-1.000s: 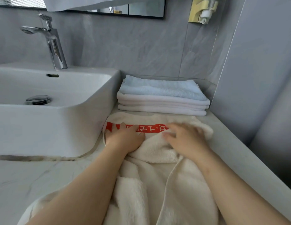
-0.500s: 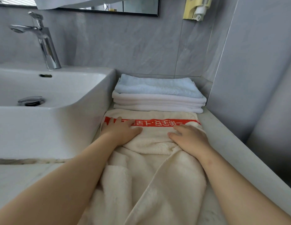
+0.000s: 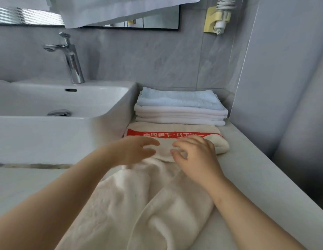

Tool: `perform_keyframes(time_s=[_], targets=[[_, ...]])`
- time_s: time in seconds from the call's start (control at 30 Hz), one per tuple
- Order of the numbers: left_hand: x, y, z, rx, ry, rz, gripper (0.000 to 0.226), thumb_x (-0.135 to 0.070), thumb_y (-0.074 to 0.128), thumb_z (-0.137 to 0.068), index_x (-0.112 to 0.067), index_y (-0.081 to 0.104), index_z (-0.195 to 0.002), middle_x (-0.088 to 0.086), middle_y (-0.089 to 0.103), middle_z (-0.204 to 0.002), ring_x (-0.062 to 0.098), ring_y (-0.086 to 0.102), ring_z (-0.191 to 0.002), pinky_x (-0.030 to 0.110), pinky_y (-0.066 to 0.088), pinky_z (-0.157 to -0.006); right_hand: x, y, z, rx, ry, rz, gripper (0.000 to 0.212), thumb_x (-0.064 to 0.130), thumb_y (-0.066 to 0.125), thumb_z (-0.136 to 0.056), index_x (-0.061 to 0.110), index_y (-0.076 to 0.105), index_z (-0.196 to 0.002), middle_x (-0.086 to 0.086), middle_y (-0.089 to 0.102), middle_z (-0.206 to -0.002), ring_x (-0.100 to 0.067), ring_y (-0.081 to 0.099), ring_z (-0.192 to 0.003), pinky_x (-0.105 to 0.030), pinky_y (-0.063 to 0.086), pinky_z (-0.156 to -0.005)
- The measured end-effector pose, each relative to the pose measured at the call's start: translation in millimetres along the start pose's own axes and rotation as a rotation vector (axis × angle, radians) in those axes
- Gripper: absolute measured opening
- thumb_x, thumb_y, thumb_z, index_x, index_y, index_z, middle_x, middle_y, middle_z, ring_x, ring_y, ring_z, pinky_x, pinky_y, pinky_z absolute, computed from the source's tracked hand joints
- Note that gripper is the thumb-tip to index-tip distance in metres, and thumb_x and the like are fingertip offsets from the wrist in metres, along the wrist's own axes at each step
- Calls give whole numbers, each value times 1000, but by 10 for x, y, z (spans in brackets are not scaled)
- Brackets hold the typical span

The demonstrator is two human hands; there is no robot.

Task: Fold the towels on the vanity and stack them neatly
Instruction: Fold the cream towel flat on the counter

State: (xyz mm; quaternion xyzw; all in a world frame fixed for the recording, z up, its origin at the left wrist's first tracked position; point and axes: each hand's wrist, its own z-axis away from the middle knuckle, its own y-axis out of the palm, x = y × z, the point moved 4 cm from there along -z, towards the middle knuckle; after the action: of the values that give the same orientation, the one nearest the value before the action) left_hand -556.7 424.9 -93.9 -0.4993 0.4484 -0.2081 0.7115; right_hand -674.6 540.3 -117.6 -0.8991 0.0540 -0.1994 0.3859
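A cream towel (image 3: 148, 201) with a red printed band lies lengthwise on the vanity top (image 3: 251, 170), its far end folded flat and its near part rumpled. My left hand (image 3: 133, 150) hovers over the folded end with fingers spread and relaxed, holding nothing. My right hand (image 3: 196, 156) is beside it with fingers loosely bent above the towel, gripping nothing. Behind the cream towel stands a neat stack (image 3: 180, 109): a pale blue folded towel on top of white folded towels, against the back wall.
A white basin (image 3: 67, 134) with a chrome tap (image 3: 72, 58) fills the left side, close against the towel. A grey side wall (image 3: 283, 87) bounds the counter on the right. A yellow wall holder (image 3: 216, 18) hangs above the stack.
Both hands have lifted off the folded end and drawn toward each other, fingers now raised. The red band end lies flatter and straighter than one second ago.
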Motion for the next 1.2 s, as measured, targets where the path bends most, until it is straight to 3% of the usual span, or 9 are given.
perform_keyframes(time_s=[0.23,0.43,0.57,0.67,0.77,0.9,0.97,1.03,1.2], targets=[[256,358,606,-16,-53,53,54,-44,37,-97,-42,14,-147,-12,21,-154,12,31,-137,27,29,-109,284,-54,520,357,-41,-33,83,73,10,-60,40,61,-116,18,57,-112,-8,38,-118,-22,22,-97],[305,426,765,-63,-57,-120,47,-50,26,-98,-36,30,-143,-18,28,-150,9,32,-135,31,21,-112,133,-212,759,245,56,-145,58,73,24,-69,22,49,-55,14,42,-74,-11,41,-93,-22,32,-88],[245,379,760,-56,-91,-193,46,-54,18,-96,-36,46,-129,-22,41,-137,6,39,-127,41,16,-114,-53,-433,855,157,247,-293,57,46,50,-91,14,39,-45,3,45,-62,-13,46,-72,-22,34,-64],[202,346,721,-53,-139,-272,50,-56,14,-96,-32,52,-119,-16,49,-129,10,44,-123,45,16,-113,-222,-632,919,114,349,-57,57,43,45,-94,19,34,-44,-1,45,-52,-23,50,-65,-30,34,-63],[140,288,664,-40,-198,-358,53,-56,13,-96,-26,56,-98,-9,55,-105,13,49,-102,48,22,-110,-373,-795,986,127,452,277,48,43,32,-96,19,45,-56,-1,63,-71,-25,59,-83,-33,32,-80],[-73,197,555,-115,-185,-474,49,-55,23,-96,-19,51,-77,-6,51,-86,15,52,-91,40,36,-98,-379,-834,981,-30,364,433,25,32,42,-84,18,59,-72,-1,66,-67,-26,62,-72,-34,28,-74],[-219,248,483,-201,-98,-412,45,-51,33,-96,-17,61,-88,-1,58,-95,17,56,-89,33,45,-86,-250,-741,962,-37,126,307,29,36,42,-76,20,65,-71,3,66,-66,-25,61,-67,-33,34,-72],[-333,404,438,-165,-39,-310,40,-50,40,-94,-24,57,-119,2,55,-121,22,54,-107,34,44,-92,-168,-597,937,138,-12,126,37,45,39,-79,23,70,-80,9,68,-77,-19,60,-77,-30,43,-72],[-399,546,441,-90,5,-440,52,-57,39,-90,-33,40,-136,-2,50,-128,21,45,-119,37,40,-97,-354,-594,873,274,369,-306,35,44,49,-93,41,52,-127,10,63,-84,-3,56,-80,-19,44,-73]])
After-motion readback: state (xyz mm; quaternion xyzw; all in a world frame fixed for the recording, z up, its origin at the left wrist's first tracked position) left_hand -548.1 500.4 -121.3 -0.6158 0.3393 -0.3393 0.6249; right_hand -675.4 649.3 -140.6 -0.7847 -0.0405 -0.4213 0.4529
